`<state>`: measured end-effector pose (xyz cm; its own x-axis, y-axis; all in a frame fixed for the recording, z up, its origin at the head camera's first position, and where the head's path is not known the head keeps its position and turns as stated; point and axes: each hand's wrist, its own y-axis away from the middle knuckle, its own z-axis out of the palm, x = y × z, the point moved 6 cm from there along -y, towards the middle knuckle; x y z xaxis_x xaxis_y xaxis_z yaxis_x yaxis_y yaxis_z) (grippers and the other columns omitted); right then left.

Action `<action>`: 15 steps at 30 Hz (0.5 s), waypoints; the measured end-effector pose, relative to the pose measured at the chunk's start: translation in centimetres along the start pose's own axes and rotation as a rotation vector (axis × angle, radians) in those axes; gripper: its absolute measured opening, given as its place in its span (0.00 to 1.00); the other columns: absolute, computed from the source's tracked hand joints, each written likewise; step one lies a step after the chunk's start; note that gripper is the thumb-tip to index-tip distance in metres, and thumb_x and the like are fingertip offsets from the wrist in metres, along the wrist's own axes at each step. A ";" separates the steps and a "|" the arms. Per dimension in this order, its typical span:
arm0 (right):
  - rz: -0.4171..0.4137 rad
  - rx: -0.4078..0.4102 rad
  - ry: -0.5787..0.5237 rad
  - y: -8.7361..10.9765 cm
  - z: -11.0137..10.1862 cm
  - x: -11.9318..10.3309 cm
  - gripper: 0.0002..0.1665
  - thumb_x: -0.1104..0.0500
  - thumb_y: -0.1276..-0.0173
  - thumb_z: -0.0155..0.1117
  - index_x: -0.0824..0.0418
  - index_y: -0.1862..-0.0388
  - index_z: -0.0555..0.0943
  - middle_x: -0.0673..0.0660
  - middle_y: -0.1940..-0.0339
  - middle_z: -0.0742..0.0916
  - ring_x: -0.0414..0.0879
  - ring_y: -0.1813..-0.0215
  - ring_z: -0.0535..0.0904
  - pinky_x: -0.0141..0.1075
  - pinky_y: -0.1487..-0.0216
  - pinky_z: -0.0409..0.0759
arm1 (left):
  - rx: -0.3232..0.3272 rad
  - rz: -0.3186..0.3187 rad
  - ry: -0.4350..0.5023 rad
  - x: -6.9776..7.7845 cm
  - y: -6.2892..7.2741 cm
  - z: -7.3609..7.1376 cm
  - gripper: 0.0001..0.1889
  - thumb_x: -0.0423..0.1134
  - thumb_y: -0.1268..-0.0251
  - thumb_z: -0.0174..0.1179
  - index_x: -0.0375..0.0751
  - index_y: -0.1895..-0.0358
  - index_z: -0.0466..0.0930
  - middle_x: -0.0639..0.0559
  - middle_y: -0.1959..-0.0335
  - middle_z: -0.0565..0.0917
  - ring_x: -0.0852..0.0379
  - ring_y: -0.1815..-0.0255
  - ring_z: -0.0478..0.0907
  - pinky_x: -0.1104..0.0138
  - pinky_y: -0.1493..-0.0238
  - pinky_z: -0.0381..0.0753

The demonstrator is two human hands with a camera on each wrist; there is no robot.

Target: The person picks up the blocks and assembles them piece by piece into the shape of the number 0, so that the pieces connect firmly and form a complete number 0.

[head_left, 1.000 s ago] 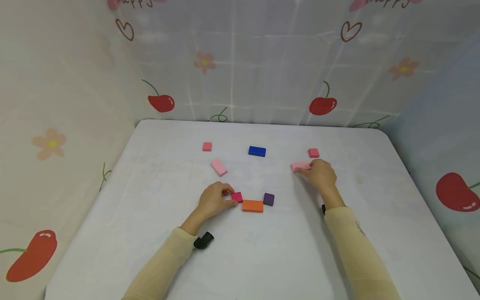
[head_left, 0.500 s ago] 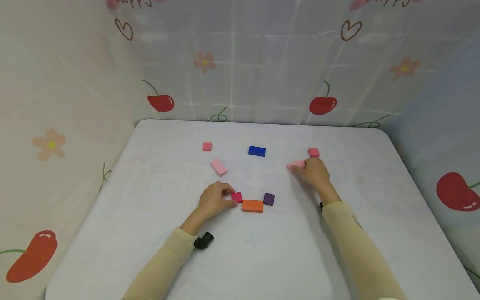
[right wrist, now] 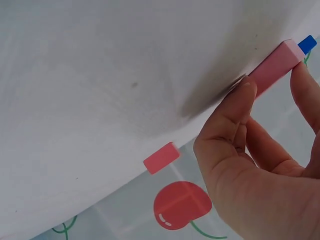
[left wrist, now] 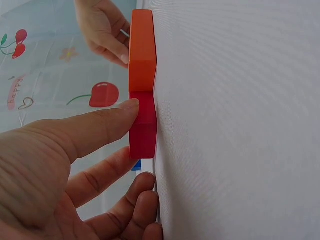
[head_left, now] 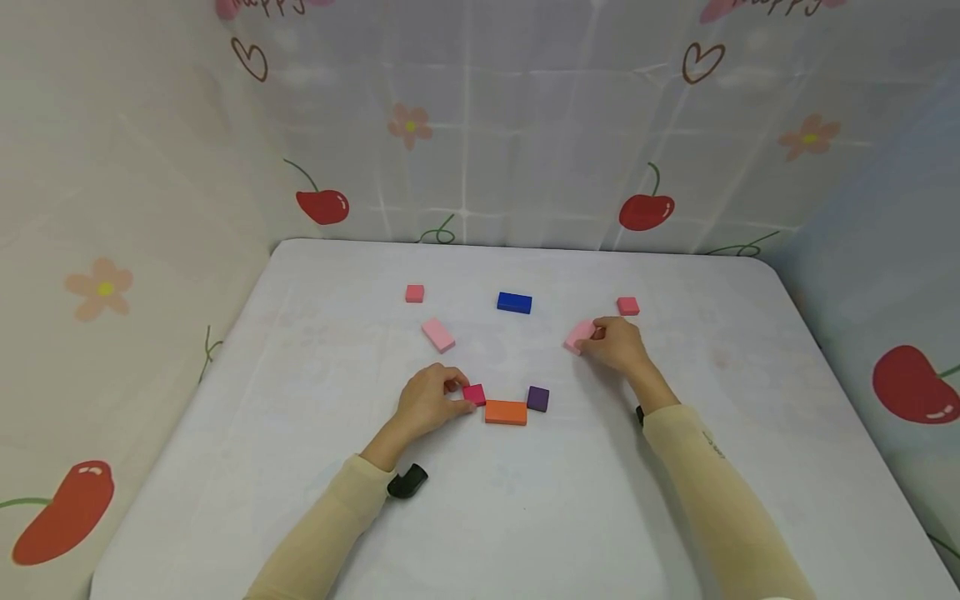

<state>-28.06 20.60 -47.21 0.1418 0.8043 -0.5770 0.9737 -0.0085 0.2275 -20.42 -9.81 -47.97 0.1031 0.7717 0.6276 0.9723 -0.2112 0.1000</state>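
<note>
My left hand (head_left: 427, 400) pinches a small magenta block (head_left: 474, 394) between thumb and finger. In the left wrist view that magenta block (left wrist: 143, 125) butts against the end of an orange block (left wrist: 143, 50). The longer orange block (head_left: 506, 412) lies flat in front of me, a dark purple block (head_left: 537, 398) at its far right corner. Farther right, my right hand (head_left: 618, 343) pinches a light pink oblong block (head_left: 577, 337), which slants on the table. From the right wrist, thumb and fingers grip the sides of this pink block (right wrist: 275, 67).
Beyond the hands lie a blue block (head_left: 514, 302), a coral block (head_left: 415, 293) at left and a rose block (head_left: 627, 306) behind my right hand. A second light pink block (head_left: 438, 334) lies left of centre. Printed curtains enclose the white table (head_left: 525, 517).
My right hand has shifted left with the light pink block, turning it from nearly level to a steep slant. The left hand and the other blocks have stayed put.
</note>
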 end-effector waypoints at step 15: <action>-0.068 -0.094 -0.012 1.5 2.0 -2.0 0.36 0.58 0.34 0.66 0.72 0.31 0.68 0.62 0.59 0.83 0.50 0.60 0.75 0.37 0.59 0.73 | 0.007 0.023 0.013 0.1 0.0 -0.2 0.14 0.43 0.51 0.75 0.47 0.61 0.85 0.53 0.67 0.78 0.57 0.65 0.73 0.66 0.62 0.71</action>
<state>-26.51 17.78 -47.26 0.0785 0.7940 -0.6029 0.9603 0.1023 0.2596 -20.45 -9.82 -47.74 0.1227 0.7586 0.6399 0.9713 -0.2243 0.0797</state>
